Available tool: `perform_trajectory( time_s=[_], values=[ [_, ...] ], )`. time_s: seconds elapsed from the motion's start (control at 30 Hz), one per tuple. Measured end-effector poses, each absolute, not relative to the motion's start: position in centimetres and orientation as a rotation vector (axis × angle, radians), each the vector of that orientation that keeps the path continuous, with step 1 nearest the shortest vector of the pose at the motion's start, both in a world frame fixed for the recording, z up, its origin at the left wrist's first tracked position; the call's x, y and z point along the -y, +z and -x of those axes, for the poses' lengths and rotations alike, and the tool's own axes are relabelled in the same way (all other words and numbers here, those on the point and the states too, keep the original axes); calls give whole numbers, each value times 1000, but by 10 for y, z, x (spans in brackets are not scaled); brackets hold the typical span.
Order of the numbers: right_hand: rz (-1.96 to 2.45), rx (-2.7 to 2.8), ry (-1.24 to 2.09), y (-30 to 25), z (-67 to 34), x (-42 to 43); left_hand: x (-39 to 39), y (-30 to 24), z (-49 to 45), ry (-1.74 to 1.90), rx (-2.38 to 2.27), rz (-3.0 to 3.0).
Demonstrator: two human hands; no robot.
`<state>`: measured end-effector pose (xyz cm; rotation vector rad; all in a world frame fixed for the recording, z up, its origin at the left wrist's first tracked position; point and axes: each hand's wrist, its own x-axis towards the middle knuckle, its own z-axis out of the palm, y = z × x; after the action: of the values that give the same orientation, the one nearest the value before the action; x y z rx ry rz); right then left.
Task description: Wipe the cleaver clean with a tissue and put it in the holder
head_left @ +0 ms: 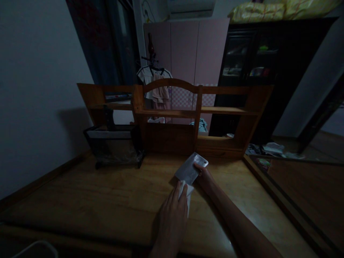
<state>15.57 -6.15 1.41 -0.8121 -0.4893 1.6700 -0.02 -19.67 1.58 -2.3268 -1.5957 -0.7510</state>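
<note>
A silver-grey tablet (188,171) is held tilted above the wooden table (126,190), its back with a small camera dot facing me. My right hand (202,172) grips it by the right edge, with the thumb lying across the back. In my left hand (174,204) is a folded white tissue (186,190), pinched between the fingers. The tissue touches the tablet's lower edge, and part of it hangs down beside the hand.
A wooden shelf unit (169,114) lines the table's back. At left stands a black-framed, clear-sided box (115,147), close to the white wall (37,89). Beyond are pink wardrobe doors (182,53), hanging clothes (159,84) and a dark cabinet (285,71).
</note>
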Motion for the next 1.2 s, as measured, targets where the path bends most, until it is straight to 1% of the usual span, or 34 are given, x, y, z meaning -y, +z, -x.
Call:
perform_trajectory(
  time_s=[0.47,0.93,1.2],
  values=[
    [825,493,1628,11,-156,57,198,22,-2,-768,1635,2300],
    [798,513,1644,5,-157,55,188,7,7,-617,1569,2339],
    [803,510,1645,8,-157,57,194,-4,30,-566,1475,2388]
  ],
)
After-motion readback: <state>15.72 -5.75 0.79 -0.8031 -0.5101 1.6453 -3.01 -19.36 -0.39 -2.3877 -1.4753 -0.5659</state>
